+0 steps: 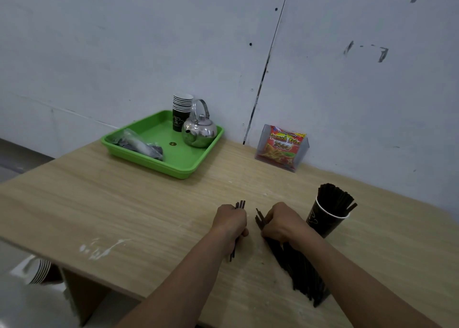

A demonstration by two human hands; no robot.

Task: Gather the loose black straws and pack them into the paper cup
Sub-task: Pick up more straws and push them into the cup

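A black paper cup (325, 222) stands on the wooden table (124, 203) at the right, packed with upright black straws (335, 198). My left hand (231, 222) is closed around a few black straws whose ends stick out above and below the fist. Just to its right, my right hand (282, 222) presses down on a large pile of loose black straws (300, 270) that lies on the table and runs toward the near edge. The cup is just right of my right hand.
A green tray (188, 161) at the back holds a stack of paper cups (182, 111), a steel kettle (200, 131) and a plastic bag (139, 143). A clear holder with a red snack packet (283, 147) stands by the wall. More stacked cups (39, 270) lie below the table's left edge.
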